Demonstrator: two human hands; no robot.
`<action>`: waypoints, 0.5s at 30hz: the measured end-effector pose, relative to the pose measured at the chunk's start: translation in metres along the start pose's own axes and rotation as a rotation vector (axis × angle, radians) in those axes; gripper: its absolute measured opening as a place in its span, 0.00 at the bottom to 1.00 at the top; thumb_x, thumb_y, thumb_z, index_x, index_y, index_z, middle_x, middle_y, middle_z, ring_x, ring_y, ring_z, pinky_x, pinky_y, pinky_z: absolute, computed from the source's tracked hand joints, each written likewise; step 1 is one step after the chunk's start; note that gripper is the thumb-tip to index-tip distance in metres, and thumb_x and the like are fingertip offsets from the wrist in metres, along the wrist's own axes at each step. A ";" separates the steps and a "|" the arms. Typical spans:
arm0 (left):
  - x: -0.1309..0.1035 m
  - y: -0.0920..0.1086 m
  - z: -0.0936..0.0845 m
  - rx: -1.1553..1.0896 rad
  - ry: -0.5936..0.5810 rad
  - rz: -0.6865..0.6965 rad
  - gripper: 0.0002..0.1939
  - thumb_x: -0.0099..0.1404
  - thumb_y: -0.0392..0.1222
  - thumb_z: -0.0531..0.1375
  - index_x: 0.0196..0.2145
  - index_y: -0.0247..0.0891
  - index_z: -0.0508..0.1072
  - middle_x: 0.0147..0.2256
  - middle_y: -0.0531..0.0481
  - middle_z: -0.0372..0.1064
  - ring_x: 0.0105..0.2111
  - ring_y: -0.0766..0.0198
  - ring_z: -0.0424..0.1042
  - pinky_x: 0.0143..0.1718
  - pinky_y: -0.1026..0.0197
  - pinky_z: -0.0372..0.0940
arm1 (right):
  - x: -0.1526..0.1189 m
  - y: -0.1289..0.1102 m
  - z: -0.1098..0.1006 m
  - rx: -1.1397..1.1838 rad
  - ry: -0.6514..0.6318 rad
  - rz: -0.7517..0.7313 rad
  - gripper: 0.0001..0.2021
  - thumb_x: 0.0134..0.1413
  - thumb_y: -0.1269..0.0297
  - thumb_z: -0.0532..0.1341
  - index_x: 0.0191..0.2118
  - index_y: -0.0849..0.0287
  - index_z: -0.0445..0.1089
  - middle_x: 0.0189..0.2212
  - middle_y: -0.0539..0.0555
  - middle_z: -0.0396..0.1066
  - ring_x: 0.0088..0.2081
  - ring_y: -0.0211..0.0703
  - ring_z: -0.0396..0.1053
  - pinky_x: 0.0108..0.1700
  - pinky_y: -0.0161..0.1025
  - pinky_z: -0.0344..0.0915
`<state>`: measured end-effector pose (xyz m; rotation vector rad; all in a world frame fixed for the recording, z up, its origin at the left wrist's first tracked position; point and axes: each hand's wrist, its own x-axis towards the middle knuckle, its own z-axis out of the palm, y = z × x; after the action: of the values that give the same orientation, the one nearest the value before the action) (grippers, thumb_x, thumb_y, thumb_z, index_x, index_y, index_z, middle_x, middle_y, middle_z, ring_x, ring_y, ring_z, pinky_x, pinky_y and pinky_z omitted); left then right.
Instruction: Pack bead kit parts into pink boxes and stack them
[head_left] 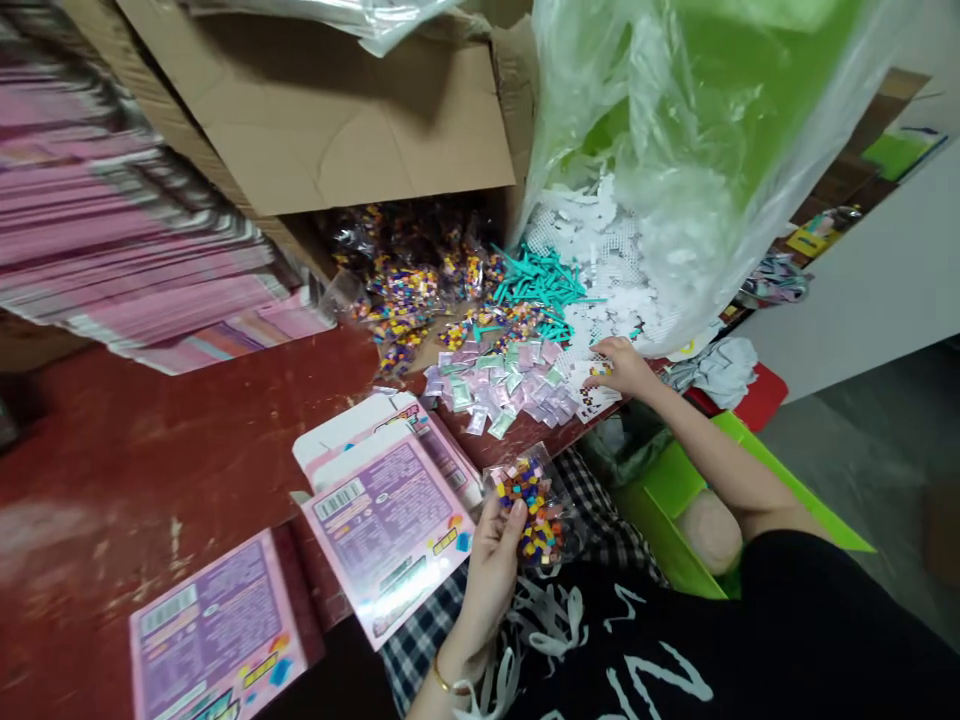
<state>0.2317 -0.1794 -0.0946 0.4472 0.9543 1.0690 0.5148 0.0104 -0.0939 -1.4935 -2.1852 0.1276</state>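
Observation:
My left hand [495, 545] is closed on a clear bag of colourful beads [531, 510], the thumb pressed on its front, above my lap. My right hand [624, 368] reaches to the table's right edge, over white cards with small coloured patterns [596, 400]. Its thumb and fingers are apart, with nothing visibly gripped. Left of it lies a heap of small pink and green sachets [510, 385]. Behind are teal sticks [541, 283] and a pile of white perforated sheets [592, 240]. Flat pink printed boxes [390, 530], one with raised flaps, lie left of my left hand.
A cardboard box [360, 120] on its side spills bags of beads [409, 290]. Pink flattened boxes [135, 230] are stacked at left on the red table [217, 420]. Another pink box [217, 630] lies near the front. A green bin [667, 500] stands below my right arm.

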 end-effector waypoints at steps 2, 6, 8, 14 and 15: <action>0.000 -0.007 0.000 0.026 0.012 -0.063 0.34 0.57 0.52 0.70 0.57 0.39 0.67 0.42 0.42 0.79 0.35 0.54 0.80 0.35 0.57 0.75 | 0.028 0.041 0.007 -0.084 -0.313 0.132 0.33 0.32 0.53 0.79 0.46 0.65 0.74 0.47 0.65 0.73 0.52 0.61 0.68 0.56 0.51 0.62; 0.002 -0.016 -0.004 0.052 0.057 -0.080 0.37 0.58 0.51 0.70 0.61 0.38 0.64 0.46 0.40 0.78 0.40 0.52 0.80 0.39 0.58 0.74 | 0.046 0.071 0.021 -0.050 -0.503 0.244 0.30 0.29 0.58 0.79 0.42 0.63 0.74 0.43 0.58 0.74 0.45 0.50 0.69 0.44 0.37 0.63; 0.004 -0.019 -0.007 0.063 0.058 -0.073 0.39 0.58 0.50 0.70 0.63 0.38 0.62 0.46 0.40 0.78 0.42 0.52 0.80 0.41 0.58 0.74 | 0.048 0.076 0.024 -0.007 -0.516 0.275 0.24 0.30 0.59 0.78 0.36 0.63 0.74 0.34 0.53 0.74 0.35 0.43 0.69 0.35 0.33 0.60; 0.010 -0.025 -0.005 0.089 0.060 -0.091 0.38 0.58 0.49 0.70 0.63 0.38 0.63 0.45 0.40 0.79 0.42 0.52 0.80 0.43 0.57 0.73 | 0.057 0.087 0.026 0.165 -0.469 0.364 0.13 0.34 0.64 0.75 0.21 0.61 0.71 0.16 0.45 0.65 0.24 0.37 0.62 0.28 0.33 0.52; 0.011 -0.025 -0.004 0.094 0.063 -0.097 0.38 0.58 0.49 0.70 0.62 0.38 0.64 0.45 0.40 0.79 0.42 0.52 0.80 0.43 0.57 0.73 | 0.057 0.088 0.025 0.195 -0.442 0.377 0.12 0.34 0.65 0.74 0.20 0.61 0.70 0.15 0.45 0.65 0.24 0.36 0.62 0.28 0.32 0.53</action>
<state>0.2434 -0.1812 -0.1197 0.4422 1.0746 0.9574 0.5624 0.1010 -0.1265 -1.8781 -2.0954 0.8433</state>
